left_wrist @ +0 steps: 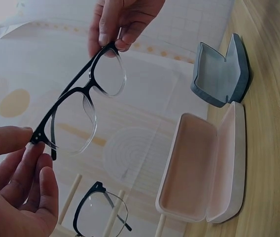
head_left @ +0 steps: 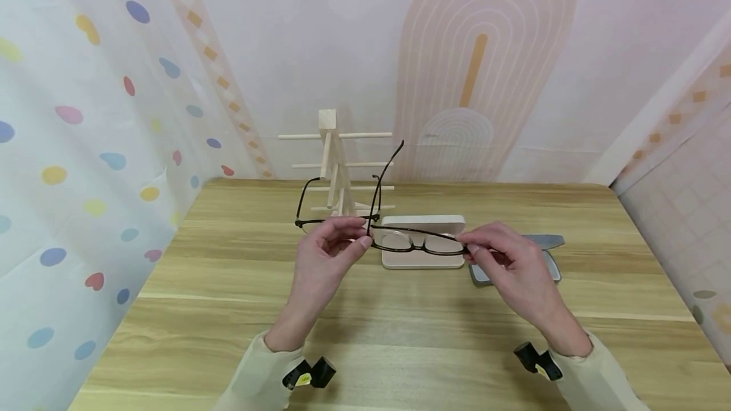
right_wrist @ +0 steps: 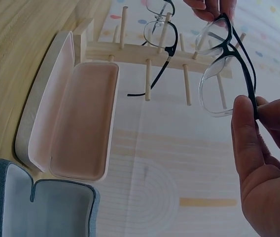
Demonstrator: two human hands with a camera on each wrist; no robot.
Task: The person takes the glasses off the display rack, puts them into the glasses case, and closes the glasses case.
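Note:
Both hands hold one pair of glasses (head_left: 419, 248), dark along the top of the frame and clear around the lower rims. My left hand (head_left: 328, 255) pinches one front corner between thumb and fingers. The opposite corner is pinched by my right hand (head_left: 516, 265). In the head view one temple arm stands out away from me, while the other lies across behind the lenses. Behind the left hand, a second pair of dark-topped glasses (left_wrist: 99, 187) sits on a wooden peg rack (head_left: 328, 120); the hand partly covers it in the head view.
Beyond the held glasses, an open cream case (head_left: 423, 261) with pink lining stands on the wooden table (head_left: 400, 360). To its right is an open blue-grey case (left_wrist: 221, 74), partly behind the right hand in the head view. A patterned curtain (head_left: 285, 37) hangs behind the table.

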